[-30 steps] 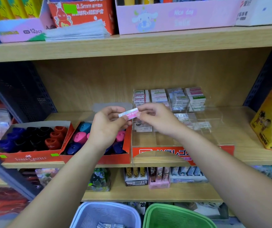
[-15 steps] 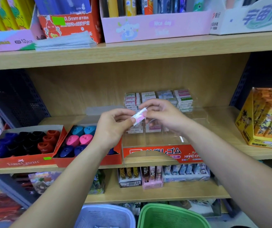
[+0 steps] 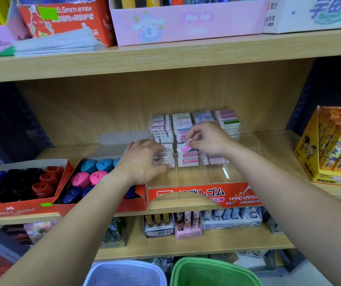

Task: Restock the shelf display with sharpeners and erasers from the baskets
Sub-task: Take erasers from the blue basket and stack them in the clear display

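A clear acrylic eraser display (image 3: 204, 196) with a red front label stands on the middle shelf, with stacks of wrapped erasers (image 3: 226, 120) at its back. My right hand (image 3: 210, 139) pinches a pink-and-white eraser (image 3: 184, 148) over the second column, just above the erasers lying there. My left hand (image 3: 141, 162) reaches into the leftmost column, its blurred fingers and thumb against the erasers (image 3: 162, 159) there. Whether it grips one is unclear. Two red boxes hold sharpeners, dark and red ones (image 3: 21, 182) on the left, pink and blue ones (image 3: 95, 175) beside the display.
A pale blue basket (image 3: 126, 273) and a green basket (image 3: 212, 271) sit below, near my arms. An orange carton (image 3: 334, 149) stands at the right of the shelf. The upper shelf board (image 3: 165, 56) hangs close above. Small packs line the lower shelf (image 3: 188, 226).
My left hand has let go of the pink-and-white eraser and moved down into the left column. My right hand carried the eraser back and down into the display.
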`<move>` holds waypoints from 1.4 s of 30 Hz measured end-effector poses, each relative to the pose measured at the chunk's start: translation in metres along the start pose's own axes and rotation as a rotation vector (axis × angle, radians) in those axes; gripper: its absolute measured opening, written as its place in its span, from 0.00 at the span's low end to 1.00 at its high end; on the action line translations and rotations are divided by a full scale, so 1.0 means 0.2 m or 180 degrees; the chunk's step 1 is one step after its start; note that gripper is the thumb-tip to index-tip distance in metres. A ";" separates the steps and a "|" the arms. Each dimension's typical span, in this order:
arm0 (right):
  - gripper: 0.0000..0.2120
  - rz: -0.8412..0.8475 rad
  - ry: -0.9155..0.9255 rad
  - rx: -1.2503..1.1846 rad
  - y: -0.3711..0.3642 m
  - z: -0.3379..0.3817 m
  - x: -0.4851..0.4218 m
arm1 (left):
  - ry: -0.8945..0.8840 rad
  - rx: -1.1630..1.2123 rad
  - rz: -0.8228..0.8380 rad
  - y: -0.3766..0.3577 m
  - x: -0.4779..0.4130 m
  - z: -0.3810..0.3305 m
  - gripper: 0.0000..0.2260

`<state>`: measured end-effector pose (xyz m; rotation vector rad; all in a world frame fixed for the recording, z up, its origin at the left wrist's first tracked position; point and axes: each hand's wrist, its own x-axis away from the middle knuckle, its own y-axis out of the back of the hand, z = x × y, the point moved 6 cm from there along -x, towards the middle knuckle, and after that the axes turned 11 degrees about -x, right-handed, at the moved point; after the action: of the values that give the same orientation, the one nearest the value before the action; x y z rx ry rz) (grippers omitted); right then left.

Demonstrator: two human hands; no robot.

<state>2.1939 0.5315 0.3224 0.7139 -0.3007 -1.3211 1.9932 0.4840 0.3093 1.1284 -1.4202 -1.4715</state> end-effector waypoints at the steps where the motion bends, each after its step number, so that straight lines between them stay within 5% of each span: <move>1: 0.03 0.0031 0.0007 0.0021 -0.01 -0.01 -0.01 | -0.0020 0.0000 0.0097 0.00 -0.01 0.00 0.33; 6: 0.07 0.0122 0.0167 0.0465 -0.03 -0.02 -0.02 | -0.0125 -0.0234 0.0218 0.00 -0.03 -0.01 0.27; 11: 0.08 -0.0358 0.0203 0.0354 0.00 -0.02 0.02 | -0.0057 0.0116 0.0178 -0.01 -0.01 -0.01 0.27; 19: 0.10 -0.0554 0.0338 0.0343 -0.04 0.18 0.27 | 0.0031 0.0847 -0.0694 0.16 0.29 -0.01 0.23; 25: 0.12 -0.0186 0.0743 0.0410 -0.40 0.48 0.69 | 0.0350 0.1243 -0.1172 0.08 0.89 0.15 0.09; 29: 0.12 0.0385 0.0927 0.0260 -0.83 0.52 0.96 | 0.0840 0.1367 -0.0337 -0.34 1.29 0.33 0.05; 32: 0.13 0.1308 0.0578 0.0409 -1.27 0.35 1.11 | 0.1247 0.1056 0.0914 -0.77 1.51 0.48 0.22; 35: 0.16 0.2064 0.0089 0.0506 -1.68 0.06 1.18 | 0.1603 0.0845 0.1860 -1.19 1.66 0.59 0.26; 42: 0.19 0.3009 -0.0615 0.0979 -2.35 -0.55 1.22 | 0.2228 0.1373 0.2227 -1.98 1.84 0.57 0.28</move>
<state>1.9537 0.2968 -0.1020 0.5743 -0.8875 -0.4360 1.7916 0.1936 -0.1162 1.0753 -1.4143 -0.2378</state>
